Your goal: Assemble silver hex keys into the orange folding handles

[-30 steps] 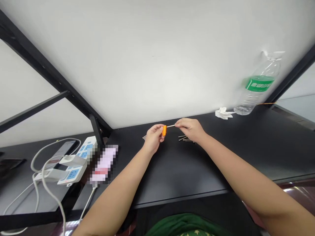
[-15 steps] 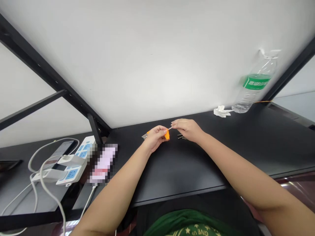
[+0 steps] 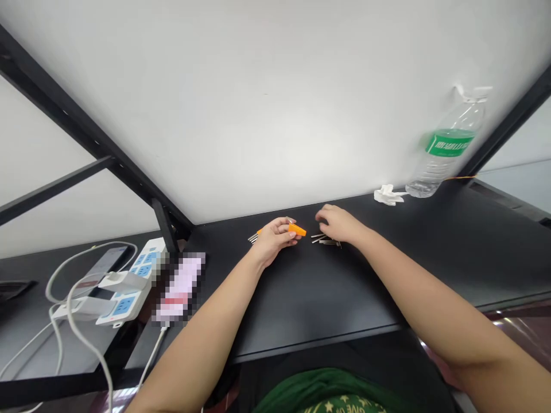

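My left hand (image 3: 274, 238) is closed on a small orange plastic piece (image 3: 297, 230), held between thumb and fingers just over the black table. Several thin metal rods (image 3: 253, 237) stick out behind that hand, beside a bit of another orange part (image 3: 259, 232); the rest is hidden by the hand. My right hand (image 3: 338, 222) hovers with bent fingers and a gap between thumb and forefinger; nothing shows between them. Just below its fingertips lies a loose bunch of thin metal rods (image 3: 328, 242) on the table.
A clear bottle with a green label (image 3: 450, 143) stands at the wall, beside a crumpled tissue (image 3: 388, 195). On the left are a phone with a blurred screen (image 3: 181, 287), a white power strip (image 3: 129, 295) with plugs and cables, another phone (image 3: 105, 267) and a black frame (image 3: 161, 221).
My right hand has drawn back from the orange piece, right and slightly down, toward the loose rods. The thin rod between the hands no longer shows. The orange piece has turned to point right.
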Demonstrator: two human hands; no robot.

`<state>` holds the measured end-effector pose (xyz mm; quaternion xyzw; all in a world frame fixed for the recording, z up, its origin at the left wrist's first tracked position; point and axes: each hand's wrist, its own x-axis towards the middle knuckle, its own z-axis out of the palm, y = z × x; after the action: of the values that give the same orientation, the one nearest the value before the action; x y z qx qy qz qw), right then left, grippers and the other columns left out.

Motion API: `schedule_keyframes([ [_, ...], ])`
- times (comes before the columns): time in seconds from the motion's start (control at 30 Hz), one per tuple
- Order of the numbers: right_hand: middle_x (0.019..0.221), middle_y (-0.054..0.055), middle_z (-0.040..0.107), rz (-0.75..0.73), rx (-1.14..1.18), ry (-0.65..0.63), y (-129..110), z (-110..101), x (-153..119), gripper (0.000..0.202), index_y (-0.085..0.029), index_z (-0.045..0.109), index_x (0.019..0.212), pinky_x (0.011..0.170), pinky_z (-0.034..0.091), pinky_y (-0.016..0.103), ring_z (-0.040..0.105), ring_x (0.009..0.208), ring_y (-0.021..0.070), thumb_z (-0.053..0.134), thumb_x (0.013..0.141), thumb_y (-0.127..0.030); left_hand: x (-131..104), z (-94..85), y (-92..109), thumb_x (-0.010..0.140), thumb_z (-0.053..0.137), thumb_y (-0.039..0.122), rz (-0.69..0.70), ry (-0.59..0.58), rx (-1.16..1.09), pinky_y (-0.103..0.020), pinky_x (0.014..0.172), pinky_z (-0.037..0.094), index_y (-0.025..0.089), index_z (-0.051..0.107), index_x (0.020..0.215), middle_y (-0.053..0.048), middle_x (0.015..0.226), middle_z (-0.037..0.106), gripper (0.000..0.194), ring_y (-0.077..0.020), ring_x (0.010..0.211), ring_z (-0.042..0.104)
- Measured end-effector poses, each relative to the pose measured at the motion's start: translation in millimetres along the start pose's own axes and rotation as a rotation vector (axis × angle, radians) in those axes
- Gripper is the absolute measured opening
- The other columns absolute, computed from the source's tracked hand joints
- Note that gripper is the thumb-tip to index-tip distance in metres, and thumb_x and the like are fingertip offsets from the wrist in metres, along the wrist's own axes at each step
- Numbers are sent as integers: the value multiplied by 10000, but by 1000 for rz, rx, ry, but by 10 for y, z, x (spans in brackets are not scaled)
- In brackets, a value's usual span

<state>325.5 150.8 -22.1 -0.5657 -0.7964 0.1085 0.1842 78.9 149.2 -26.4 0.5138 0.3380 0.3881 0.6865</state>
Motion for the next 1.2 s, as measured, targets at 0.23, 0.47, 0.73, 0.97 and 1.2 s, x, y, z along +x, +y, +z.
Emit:
schedule_keyframes([
  [0.23, 1066, 71, 690, -6, -16, -213, 194, -29, 8, 124, -230, 761, 900, 739, 461, 272, 648, 876, 194, 646, 858, -246, 64, -28, -98, 640, 930, 283, 141, 167, 104, -348, 847, 563, 136, 722, 916, -94, 949, 773, 376, -180, 836, 716],
  [0.47, 932, 74, 703, 43, -23, -272, 101, -27, 3, 35, -193, 690, 757, 612, 399, 266, 611, 716, 167, 688, 760, -158, 68, -32, -74, 707, 876, 385, 180, 163, 218, -310, 744, 514, 155, 796, 952, -85, 979, 762, 345, -157, 780, 634],
  [0.73, 917, 29, 703, -84, 105, -91, -27, -47, -23, 80, -209, 669, 906, 706, 441, 253, 613, 784, 148, 600, 877, -181, 78, -55, -109, 751, 823, 453, 164, 192, 341, -273, 647, 435, 187, 809, 1088, -47, 895, 748, 429, -105, 643, 493],
  [0.97, 939, 50, 688, -382, 238, 97, -45, -75, -58, 172, -213, 730, 940, 773, 483, 291, 634, 838, 169, 565, 936, -163, 105, -18, -229, 828, 745, 514, 188, 154, 438, -293, 719, 480, 172, 771, 1164, -63, 962, 748, 480, -136, 712, 574],
  [1.2, 1007, 61, 701, -432, -17, 123, -50, -104, -120, 262, -232, 782, 1044, 693, 459, 277, 640, 763, 154, 532, 989, -174, 40, 79, -196, 874, 689, 454, 196, 111, 532, -284, 696, 457, 168, 777, 1094, -32, 840, 705, 372, -130, 673, 531],
])
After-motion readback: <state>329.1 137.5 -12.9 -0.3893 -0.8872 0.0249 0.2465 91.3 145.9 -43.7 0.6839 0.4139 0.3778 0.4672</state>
